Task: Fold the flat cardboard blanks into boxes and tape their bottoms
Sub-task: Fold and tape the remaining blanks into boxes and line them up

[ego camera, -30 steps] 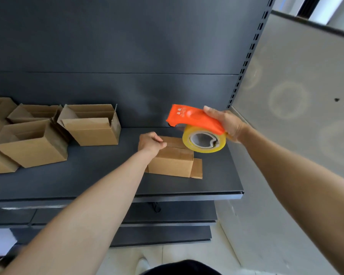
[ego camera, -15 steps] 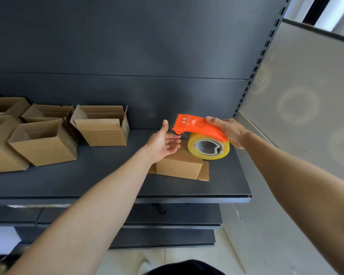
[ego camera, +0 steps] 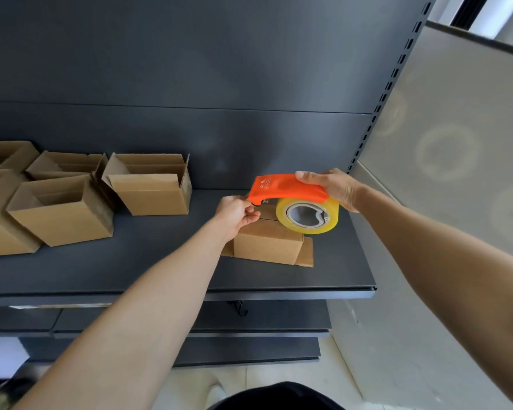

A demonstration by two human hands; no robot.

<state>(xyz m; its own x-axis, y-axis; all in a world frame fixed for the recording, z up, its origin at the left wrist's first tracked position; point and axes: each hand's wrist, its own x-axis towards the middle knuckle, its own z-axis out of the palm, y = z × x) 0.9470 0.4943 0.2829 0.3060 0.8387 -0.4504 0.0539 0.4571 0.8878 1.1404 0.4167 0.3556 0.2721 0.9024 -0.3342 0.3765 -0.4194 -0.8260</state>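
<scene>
A small cardboard box (ego camera: 267, 242) lies upside down on the dark shelf (ego camera: 148, 261), its bottom flaps folded shut and one flap sticking out at the right. My right hand (ego camera: 336, 187) grips the orange tape dispenser (ego camera: 282, 189) with its yellow tape roll (ego camera: 307, 216) just above the box. My left hand (ego camera: 236, 213) is at the dispenser's front tip, fingers pinched at the tape end; the tape itself is too thin to make out.
Several folded open boxes (ego camera: 151, 184) stand on the left half of the shelf. A grey wall panel (ego camera: 444, 143) closes the right side. Lower shelves (ego camera: 249, 324) sit beneath, and the slotted upright (ego camera: 376, 105) rises at the shelf's back right.
My left hand left the box top, opened, then closed its fingers at the dispenser's front tip. The dispenser dropped slightly toward the box.
</scene>
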